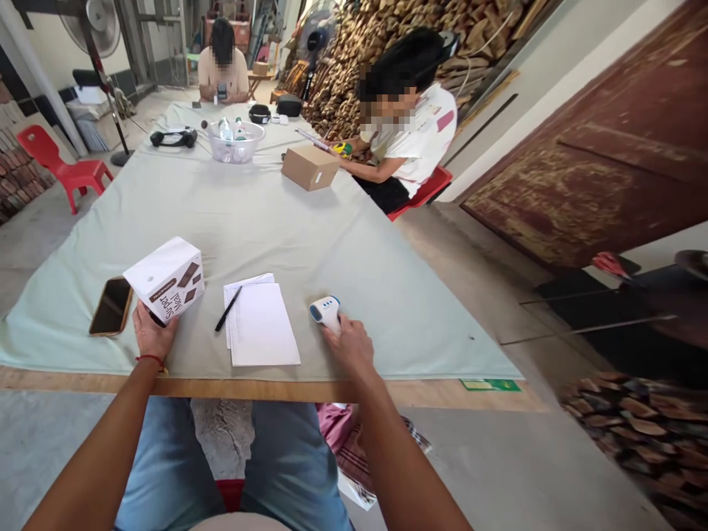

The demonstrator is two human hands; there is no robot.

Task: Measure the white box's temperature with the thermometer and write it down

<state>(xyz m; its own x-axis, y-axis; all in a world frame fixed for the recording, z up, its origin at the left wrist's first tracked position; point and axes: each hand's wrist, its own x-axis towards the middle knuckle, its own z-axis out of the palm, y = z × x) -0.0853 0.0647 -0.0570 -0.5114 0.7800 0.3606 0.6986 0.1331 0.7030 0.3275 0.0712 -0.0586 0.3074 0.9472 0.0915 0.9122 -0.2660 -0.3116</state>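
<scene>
My left hand (153, 333) grips the lower end of a white printed box (166, 276), which is tilted above the table's left side; some of the fingers are hidden beneath it. On the right, my right hand (351, 343) is closed around the handle of a white and blue infrared thermometer (326, 310), its head pointing away to the left. Between the hands lie white paper sheets (265, 324), with a black pen (228, 308) across their left edge. A phone (110, 307) with a dark screen rests just left of the box.
A cloth-covered table (232, 214) stretches ahead. Farther along stand a brown cardboard box (310, 168), a clear basin (237, 144) with bottles, and a black headset (173, 139). One person (409, 125) sits at the right side, another (224, 66) at the far end. A red chair (60, 166) stands left.
</scene>
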